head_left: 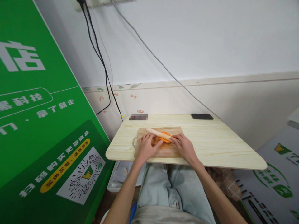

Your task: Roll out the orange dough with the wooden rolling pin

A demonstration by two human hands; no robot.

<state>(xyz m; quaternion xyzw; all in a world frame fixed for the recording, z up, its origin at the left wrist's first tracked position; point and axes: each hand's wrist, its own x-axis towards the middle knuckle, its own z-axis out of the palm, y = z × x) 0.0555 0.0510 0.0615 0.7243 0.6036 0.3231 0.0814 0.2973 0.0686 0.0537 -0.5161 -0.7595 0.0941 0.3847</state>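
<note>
A light wooden rolling pin (153,132) lies slanted across a flat orange piece of dough (166,134) on a wooden cutting board (174,152). My right hand (186,147) is closed on the pin's right end, fingers and thumb around it. At the board's left side, my left hand (147,146) has its fingers apart, with the fingertips against the near side of the pin. Its thumb stretches toward the near edge of the dough. The pin's left end sticks out past those fingers. Part of the dough is hidden under the pin and behind my hands.
The board rests at the front edge of a pale wood-grain table (224,143), its metal handle (134,141) to the left. A black phone (202,116) and a pixelated dark object (138,117) lie along the wall. A green printed panel (46,124) stands left; cables (102,59) hang behind.
</note>
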